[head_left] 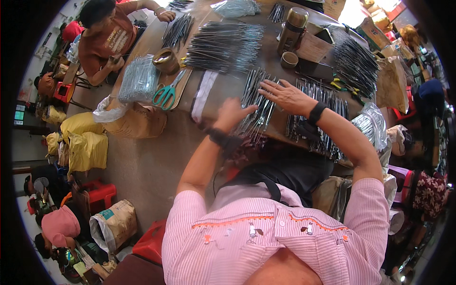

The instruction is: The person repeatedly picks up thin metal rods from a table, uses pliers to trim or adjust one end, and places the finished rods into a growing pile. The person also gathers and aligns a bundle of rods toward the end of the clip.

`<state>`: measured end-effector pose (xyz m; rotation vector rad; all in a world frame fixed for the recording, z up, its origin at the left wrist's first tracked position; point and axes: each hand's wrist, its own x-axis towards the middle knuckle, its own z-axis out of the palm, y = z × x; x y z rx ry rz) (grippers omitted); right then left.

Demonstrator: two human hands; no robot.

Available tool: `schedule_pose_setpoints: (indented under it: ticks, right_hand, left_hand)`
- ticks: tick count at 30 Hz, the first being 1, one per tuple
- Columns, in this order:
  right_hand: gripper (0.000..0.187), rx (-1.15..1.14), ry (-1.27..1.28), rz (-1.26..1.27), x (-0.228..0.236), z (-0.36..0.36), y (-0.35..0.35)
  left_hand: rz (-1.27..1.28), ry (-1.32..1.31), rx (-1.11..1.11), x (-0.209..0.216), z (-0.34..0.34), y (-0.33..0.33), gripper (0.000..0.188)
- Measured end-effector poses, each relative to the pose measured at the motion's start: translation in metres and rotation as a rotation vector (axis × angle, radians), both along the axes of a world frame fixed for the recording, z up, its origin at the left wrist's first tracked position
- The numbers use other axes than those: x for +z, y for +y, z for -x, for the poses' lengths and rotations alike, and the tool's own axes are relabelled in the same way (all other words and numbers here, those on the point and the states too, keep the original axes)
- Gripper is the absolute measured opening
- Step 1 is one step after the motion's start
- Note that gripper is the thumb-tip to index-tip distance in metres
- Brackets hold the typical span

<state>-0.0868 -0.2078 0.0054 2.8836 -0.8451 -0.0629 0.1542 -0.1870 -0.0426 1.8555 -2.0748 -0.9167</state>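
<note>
A loose bundle of thin, shiny metal rods point(256, 102) lies at the table's near edge in front of me. My right hand point(287, 97) rests on its upper right part, palm down, with the fingers stretched out. At the bundle's left side is my left hand point(232, 114), its thumb pointing toward the rods and apart from the fingers, which are slightly blurred. Neither hand grips a rod that I can see. More metal rods point(327, 116) lie in a row just right of my right hand, partly behind my forearm. A wide stack of long rods point(221, 45) lies farther back.
Left on the table point(209, 95) are teal-handled scissors point(167, 93), a tape roll point(165, 61) and a plastic-wrapped bundle point(138, 78). At the back right stand a flask point(293, 31), a cup point(289, 60) and a dark rod pile point(356, 61). A co-worker point(107, 42) sits at the far left.
</note>
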Motion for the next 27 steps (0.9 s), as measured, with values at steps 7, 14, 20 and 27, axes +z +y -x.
schedule_pose_setpoints:
  ticks: [7, 14, 20, 27]
  right_hand:
    - [0.064, 0.04, 0.112, -0.064, -0.033, -0.026, -0.027]
    - [0.104, 0.121, 0.104, -0.237, -0.022, -0.033, -0.042]
    - [0.076, 0.094, 0.088, -0.304, -0.026, -0.034, -0.045]
    - [0.05, 0.092, 0.11, -0.302, -0.03, -0.041, -0.03]
  left_hand:
    - [-0.093, 0.007, -0.035, 0.0, 0.012, -0.003, 0.084]
    - [0.002, 0.099, -0.144, -0.02, 0.017, -0.007, 0.057]
    - [0.036, 0.163, -0.098, -0.001, 0.022, 0.006, 0.047]
    - [0.182, 0.708, -0.182, 0.034, 0.008, 0.077, 0.028]
